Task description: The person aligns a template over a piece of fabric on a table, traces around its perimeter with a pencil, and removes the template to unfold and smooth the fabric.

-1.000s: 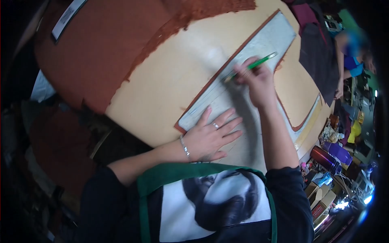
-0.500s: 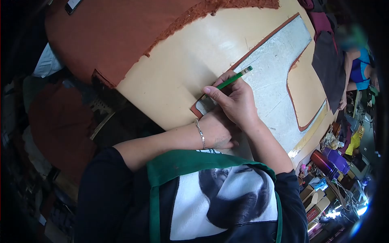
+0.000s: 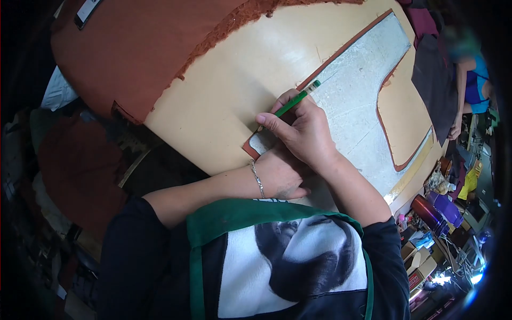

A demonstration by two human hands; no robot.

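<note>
My right hand (image 3: 306, 130) pinches a green pencil (image 3: 293, 102) near the narrow end of a pale grey pattern template (image 3: 352, 106). The pencil slants, its eraser end up to the right; its tip is hidden by my fingers. Under the template lies rust-brown fabric (image 3: 341, 52), showing as a thin border along its edges. My left hand (image 3: 282, 173), with a chain bracelet at the wrist, rests flat on the template, thumb apart. My right hand and forearm cover part of its fingers.
A large rust-brown cloth (image 3: 133, 48) with a frayed edge covers the table's (image 3: 213, 112) far left. A phone (image 3: 87, 12) lies on it. Dark fabric (image 3: 432, 85) hangs at the right edge, beside another person's arm (image 3: 460, 90). Clutter and boxes (image 3: 418, 264) stand at lower right.
The whole view has shifted slightly, so table and cloth sit a little further left. My right hand and pencil stay near the template's narrow end; my left hand keeps its place on it.
</note>
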